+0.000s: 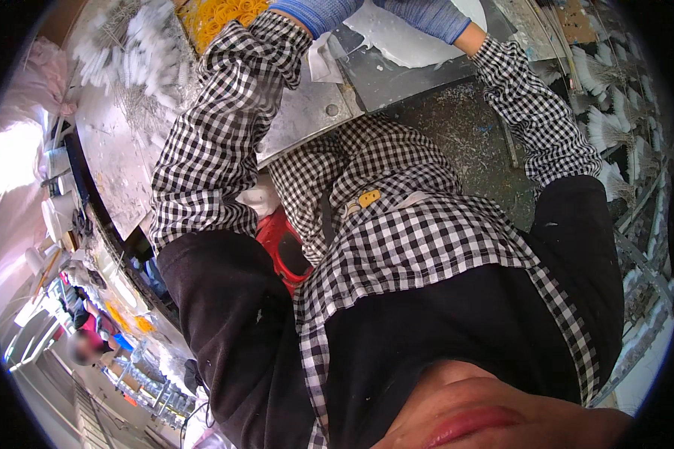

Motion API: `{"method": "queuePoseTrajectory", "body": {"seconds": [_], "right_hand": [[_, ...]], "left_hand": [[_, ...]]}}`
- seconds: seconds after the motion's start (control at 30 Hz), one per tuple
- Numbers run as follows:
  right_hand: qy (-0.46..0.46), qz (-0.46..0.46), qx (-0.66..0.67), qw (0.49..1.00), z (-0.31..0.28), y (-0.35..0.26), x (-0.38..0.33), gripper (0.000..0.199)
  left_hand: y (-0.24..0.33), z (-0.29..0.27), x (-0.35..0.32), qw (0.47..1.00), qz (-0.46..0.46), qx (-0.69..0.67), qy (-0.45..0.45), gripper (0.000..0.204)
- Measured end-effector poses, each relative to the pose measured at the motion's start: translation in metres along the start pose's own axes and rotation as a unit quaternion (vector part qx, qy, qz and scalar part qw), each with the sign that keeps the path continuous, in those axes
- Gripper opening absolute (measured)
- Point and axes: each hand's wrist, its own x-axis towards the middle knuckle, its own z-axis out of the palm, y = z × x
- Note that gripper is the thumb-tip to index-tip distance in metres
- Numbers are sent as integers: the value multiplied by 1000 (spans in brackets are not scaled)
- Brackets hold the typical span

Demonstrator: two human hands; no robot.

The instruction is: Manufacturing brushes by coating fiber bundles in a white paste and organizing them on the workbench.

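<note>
Both my hands wear blue knit gloves and reach to the upper edge of the head view, where their fingers are cut off. My left hand [318, 11] is beside a heap of yellow looped pieces [221, 19]. My right hand [433, 16] is over a spread of thick white paste [404, 46] on a dark grey board [386, 86]. Whether either hand holds anything cannot be seen. A crumpled white scrap [323, 61] lies on the metal sheet below my left hand.
At the left, white bristle tufts with thin wire stems [131, 56] are piled on a pale metal worktop [108, 150]. More white tufts on wires [610, 120] line racks at the right. Something red [281, 247] is beside my lap. Another person [90, 340] is far off at the left.
</note>
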Motion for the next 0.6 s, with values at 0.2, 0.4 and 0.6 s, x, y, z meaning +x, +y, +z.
{"method": "queuePoseTrajectory", "body": {"seconds": [0.2, 0.4, 0.6], "right_hand": [[-29, -5, -72, 997, 6, 7, -3, 44], [-30, -19, -108, 993, 16, 34, -10, 46], [-65, 66, -129, 987, 27, 67, -12, 52]], "left_hand": [[1, 7, -3, 1000, 17, 15, -7, 27], [2, 10, -6, 999, 38, 20, -20, 27], [4, 9, -6, 1000, 23, 0, -17, 29]]}}
